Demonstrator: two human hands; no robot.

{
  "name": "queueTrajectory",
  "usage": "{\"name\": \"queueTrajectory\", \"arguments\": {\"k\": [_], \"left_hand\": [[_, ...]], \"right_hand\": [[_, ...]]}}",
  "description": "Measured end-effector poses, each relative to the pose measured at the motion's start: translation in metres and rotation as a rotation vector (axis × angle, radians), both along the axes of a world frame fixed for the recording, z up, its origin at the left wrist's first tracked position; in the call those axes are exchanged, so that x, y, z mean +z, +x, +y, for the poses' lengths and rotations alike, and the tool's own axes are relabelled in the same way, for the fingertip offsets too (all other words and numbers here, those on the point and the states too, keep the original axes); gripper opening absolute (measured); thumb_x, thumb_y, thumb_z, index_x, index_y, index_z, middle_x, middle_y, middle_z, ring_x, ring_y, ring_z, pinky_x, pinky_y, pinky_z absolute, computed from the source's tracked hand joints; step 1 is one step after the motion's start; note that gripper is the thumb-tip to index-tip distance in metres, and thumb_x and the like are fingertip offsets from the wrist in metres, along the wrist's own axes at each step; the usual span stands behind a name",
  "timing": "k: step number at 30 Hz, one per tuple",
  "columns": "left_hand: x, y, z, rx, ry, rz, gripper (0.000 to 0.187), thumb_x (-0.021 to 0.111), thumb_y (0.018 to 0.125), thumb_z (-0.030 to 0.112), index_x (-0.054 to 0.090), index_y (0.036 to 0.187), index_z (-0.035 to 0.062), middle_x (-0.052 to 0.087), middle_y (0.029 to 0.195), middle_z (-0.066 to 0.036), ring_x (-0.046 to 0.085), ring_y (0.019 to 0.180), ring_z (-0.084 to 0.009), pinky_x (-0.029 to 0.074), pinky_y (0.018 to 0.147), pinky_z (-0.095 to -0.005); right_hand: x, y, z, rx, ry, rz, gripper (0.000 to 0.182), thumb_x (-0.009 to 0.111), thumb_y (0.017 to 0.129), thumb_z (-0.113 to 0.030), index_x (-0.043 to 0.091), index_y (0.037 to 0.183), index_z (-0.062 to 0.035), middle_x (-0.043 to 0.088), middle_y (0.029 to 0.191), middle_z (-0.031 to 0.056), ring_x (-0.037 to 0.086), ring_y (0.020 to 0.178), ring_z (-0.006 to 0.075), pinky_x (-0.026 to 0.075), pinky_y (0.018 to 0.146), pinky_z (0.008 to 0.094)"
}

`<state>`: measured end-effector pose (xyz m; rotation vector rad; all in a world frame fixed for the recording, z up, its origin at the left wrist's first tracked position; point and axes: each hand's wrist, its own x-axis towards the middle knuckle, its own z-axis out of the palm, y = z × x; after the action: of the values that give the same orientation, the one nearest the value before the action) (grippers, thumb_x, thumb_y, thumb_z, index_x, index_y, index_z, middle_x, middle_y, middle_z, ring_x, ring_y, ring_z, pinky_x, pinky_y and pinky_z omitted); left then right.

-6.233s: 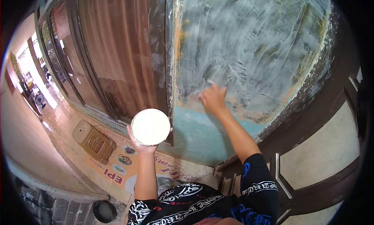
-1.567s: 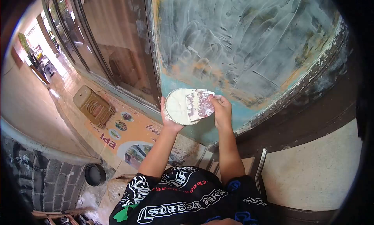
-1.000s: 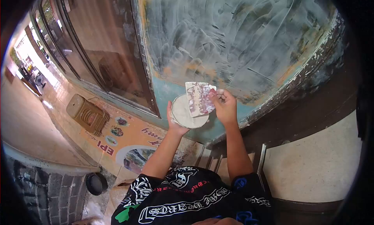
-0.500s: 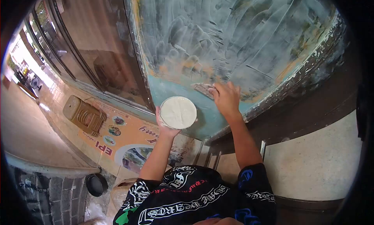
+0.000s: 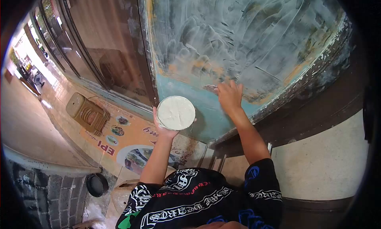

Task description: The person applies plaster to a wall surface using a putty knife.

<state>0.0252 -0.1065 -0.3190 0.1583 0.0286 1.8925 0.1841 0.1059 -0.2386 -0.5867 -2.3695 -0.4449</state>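
My left hand point(image 5: 166, 130) holds a round tub of white paste point(image 5: 176, 112) from below and the side, its open top facing up. In my right hand point(image 5: 230, 97) is a flat scraper point(image 5: 210, 87), its blade against or very near the lower part of the wall panel point(image 5: 186, 90). The panel is blue-green low down, with grey-white smears and orange patches above. My right fingers are wrapped round the scraper, and its handle is mostly hidden by them.
A brown plastic stool point(image 5: 86, 113) stands at the left on an orange printed banner point(image 5: 131, 127). Sliding glass doors point(image 5: 107, 38) are at the upper left. A black round pan point(image 5: 97, 185) lies by the grey block wall point(image 5: 59, 197). Dark trim point(image 5: 309, 114) edges the panel.
The tub and my left hand have shifted slightly left. The scraper's blade shows less and looks more edge-on. The view has turned a little, moving the panel and doors rightward.
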Motion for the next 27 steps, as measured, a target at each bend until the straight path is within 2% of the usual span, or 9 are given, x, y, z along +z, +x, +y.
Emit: {"name": "queueTrajectory", "arguments": {"k": [3, 5, 9, 11, 15, 17, 21, 24, 27], "left_hand": [[0.004, -0.002, -0.004, -0.007, 0.053, -0.026, 0.090, 0.042, 0.085, 0.078, 0.040, 0.151, 0.0168, 0.039, 0.155, -0.017, 0.039, 0.138, -0.0496, 0.029, 0.100, -0.0840], [0.007, -0.001, -0.007, -0.015, 0.052, -0.066, 0.089, 0.042, 0.085, 0.078, 0.041, 0.150, 0.0166, 0.039, 0.155, -0.016, 0.039, 0.137, -0.0496, 0.029, 0.100, -0.0845], [0.004, -0.002, -0.007, 0.011, 0.051, -0.072, 0.088, 0.041, 0.087, 0.076, 0.040, 0.151, 0.0163, 0.038, 0.156, -0.017, 0.038, 0.139, -0.0492, 0.027, 0.101, -0.0847], [0.001, -0.005, -0.004, 0.013, 0.048, -0.040, 0.088, 0.041, 0.087, 0.076, 0.039, 0.151, 0.0163, 0.037, 0.156, -0.017, 0.038, 0.139, -0.0488, 0.026, 0.101, -0.0848], [0.005, -0.009, -0.007, 0.016, 0.074, 0.071, 0.089, 0.041, 0.086, 0.077, 0.039, 0.152, 0.0169, 0.037, 0.156, -0.017, 0.037, 0.139, -0.0482, 0.026, 0.101, -0.0850], [0.006, -0.010, -0.008, 0.037, 0.036, 0.069, 0.090, 0.041, 0.085, 0.078, 0.040, 0.151, 0.0178, 0.037, 0.156, -0.016, 0.037, 0.139, -0.0486, 0.025, 0.101, -0.0853], [0.011, -0.009, -0.009, 0.072, 0.003, -0.012, 0.089, 0.041, 0.085, 0.078, 0.041, 0.150, 0.0175, 0.038, 0.156, -0.014, 0.038, 0.139, -0.0487, 0.023, 0.100, -0.0870], [0.011, -0.009, -0.006, 0.048, 0.046, -0.019, 0.090, 0.042, 0.085, 0.078, 0.041, 0.151, 0.0178, 0.038, 0.156, -0.015, 0.037, 0.139, -0.0492, 0.022, 0.101, -0.0871], [0.009, -0.009, -0.006, 0.034, 0.048, -0.003, 0.090, 0.044, 0.085, 0.078, 0.040, 0.151, 0.0176, 0.037, 0.156, -0.015, 0.037, 0.139, -0.0494, 0.023, 0.101, -0.0869]], "right_hand": [[0.029, 0.004, -0.005, -0.064, 0.014, 0.064, 0.014, 0.069, 0.087, -0.028, 0.067, 0.083, -0.0150, 0.068, 0.083, -0.0029, 0.055, 0.088, 0.0234, 0.034, 0.076, 0.0462], [0.042, 0.009, -0.018, -0.045, -0.101, 0.086, 0.015, 0.068, 0.088, -0.029, 0.068, 0.083, -0.0152, 0.069, 0.084, -0.0026, 0.056, 0.089, 0.0239, 0.034, 0.077, 0.0472], [-0.007, -0.002, -0.006, 0.019, -0.033, 0.008, 0.014, 0.069, 0.088, -0.029, 0.068, 0.084, -0.0157, 0.069, 0.085, -0.0034, 0.056, 0.088, 0.0236, 0.034, 0.077, 0.0465], [-0.018, -0.007, 0.004, 0.027, -0.047, -0.059, 0.016, 0.072, 0.086, -0.030, 0.067, 0.089, -0.0144, 0.068, 0.084, -0.0005, 0.056, 0.090, 0.0256, 0.035, 0.079, 0.0487], [0.034, 0.002, 0.000, -0.050, -0.027, 0.019, 0.016, 0.072, 0.086, -0.030, 0.067, 0.086, -0.0141, 0.067, 0.083, -0.0003, 0.056, 0.092, 0.0249, 0.034, 0.080, 0.0484], [0.054, 0.007, -0.012, -0.006, -0.122, 0.098, 0.013, 0.071, 0.085, -0.027, 0.066, 0.083, -0.0146, 0.069, 0.082, -0.0022, 0.056, 0.087, 0.0233, 0.033, 0.077, 0.0471], [0.004, -0.002, -0.012, 0.049, -0.128, 0.023, 0.012, 0.071, 0.085, -0.026, 0.067, 0.084, -0.0145, 0.069, 0.084, -0.0023, 0.056, 0.087, 0.0230, 0.032, 0.078, 0.0472], [-0.022, -0.013, 0.003, -0.021, -0.034, -0.113, 0.012, 0.070, 0.085, -0.027, 0.068, 0.083, -0.0148, 0.070, 0.086, -0.0021, 0.057, 0.089, 0.0222, 0.032, 0.077, 0.0473], [0.023, -0.009, 0.008, -0.053, -0.020, 0.063, 0.016, 0.073, 0.085, -0.029, 0.067, 0.082, -0.0144, 0.068, 0.082, -0.0004, 0.056, 0.088, 0.0242, 0.031, 0.081, 0.0479]]}}
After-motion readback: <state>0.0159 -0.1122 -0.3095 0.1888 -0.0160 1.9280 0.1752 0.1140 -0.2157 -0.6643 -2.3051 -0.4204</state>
